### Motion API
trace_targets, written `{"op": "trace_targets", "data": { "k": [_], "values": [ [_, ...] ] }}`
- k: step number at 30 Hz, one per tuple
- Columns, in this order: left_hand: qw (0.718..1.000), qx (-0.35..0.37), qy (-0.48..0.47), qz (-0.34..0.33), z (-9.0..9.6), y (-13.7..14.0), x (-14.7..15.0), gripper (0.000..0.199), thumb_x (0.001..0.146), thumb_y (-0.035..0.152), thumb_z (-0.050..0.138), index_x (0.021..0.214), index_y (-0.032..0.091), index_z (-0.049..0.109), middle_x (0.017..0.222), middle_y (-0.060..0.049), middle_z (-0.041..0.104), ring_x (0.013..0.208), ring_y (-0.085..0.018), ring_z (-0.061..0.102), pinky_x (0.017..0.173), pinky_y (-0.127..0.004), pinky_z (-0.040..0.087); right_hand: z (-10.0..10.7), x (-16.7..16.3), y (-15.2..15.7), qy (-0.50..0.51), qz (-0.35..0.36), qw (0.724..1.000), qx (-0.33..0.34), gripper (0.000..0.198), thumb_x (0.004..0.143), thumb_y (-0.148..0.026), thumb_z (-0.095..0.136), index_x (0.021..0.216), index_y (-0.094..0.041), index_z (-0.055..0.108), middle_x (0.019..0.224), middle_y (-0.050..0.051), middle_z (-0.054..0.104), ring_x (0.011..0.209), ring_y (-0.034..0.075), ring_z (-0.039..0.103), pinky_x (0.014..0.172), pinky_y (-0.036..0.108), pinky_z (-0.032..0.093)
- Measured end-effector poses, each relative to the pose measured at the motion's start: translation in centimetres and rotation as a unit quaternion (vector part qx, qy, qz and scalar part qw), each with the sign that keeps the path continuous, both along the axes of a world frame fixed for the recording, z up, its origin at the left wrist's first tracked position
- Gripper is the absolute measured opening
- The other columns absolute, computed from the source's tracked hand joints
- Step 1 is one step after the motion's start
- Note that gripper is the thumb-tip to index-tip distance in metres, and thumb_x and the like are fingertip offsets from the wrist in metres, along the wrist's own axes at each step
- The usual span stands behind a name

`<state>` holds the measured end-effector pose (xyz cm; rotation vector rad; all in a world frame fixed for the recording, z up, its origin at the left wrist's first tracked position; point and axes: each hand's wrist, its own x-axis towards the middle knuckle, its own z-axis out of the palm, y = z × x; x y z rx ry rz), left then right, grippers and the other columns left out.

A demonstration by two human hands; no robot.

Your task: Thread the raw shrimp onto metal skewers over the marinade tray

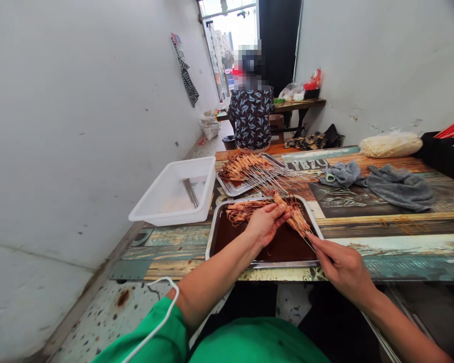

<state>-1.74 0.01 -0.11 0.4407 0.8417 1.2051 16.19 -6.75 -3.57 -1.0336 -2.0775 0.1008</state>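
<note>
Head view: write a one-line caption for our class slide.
The left hand and right hand hold squid skewers over a metal tray of dark brown liquid, beside a white plastic tub.

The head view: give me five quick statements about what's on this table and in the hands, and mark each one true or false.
1. The left hand holds squid skewers over the front metal tray. True.
2. The right hand rests in the white plastic tub. False: it grips the stick ends near the front metal tray's right side.
3. Dark brown liquid covers much of the front metal tray's bottom. True.
4. The white plastic tub stands right of the trays. False: it stands to their left.
5. Gray cloths lie on the table's right side. True.
</note>
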Motion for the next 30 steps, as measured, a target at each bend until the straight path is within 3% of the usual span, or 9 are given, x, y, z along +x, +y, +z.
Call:
{"op": "trace_targets", "data": {
  "k": [13, 30],
  "values": [
    [1.0, -0.013, -0.003, 0.016, 0.4, 0.5, -0.9, 0.01, 0.081, 0.009, 0.055, 0.075, 0.008, 0.062, 0.074, -0.005, 0.064, 0.061, -0.008, 0.059, 0.055, -0.019, 0.051, -0.5, 0.4, 0.0, 0.008, 0.011, 1.0, -0.025, 0.035, 0.084, -0.013, 0.046, 0.116, -0.018, 0.06, 0.094, 0.006, 0.071, 0.077, 0.013, 0.067, 0.066, 0.021, 0.052],
    [0.998, -0.02, -0.043, 0.052, 0.2, 1.2, -1.5, 0.012, 0.078, 0.0, 0.053, 0.07, 0.006, 0.06, 0.071, -0.006, 0.063, 0.064, -0.008, 0.061, 0.056, -0.016, 0.051, -0.8, 0.8, -0.4, -0.005, 0.02, 1.0, -0.009, 0.035, 0.084, -0.013, 0.048, 0.117, -0.017, 0.059, 0.097, 0.007, 0.07, 0.08, 0.015, 0.067, 0.07, 0.023, 0.052]
  ]
}}
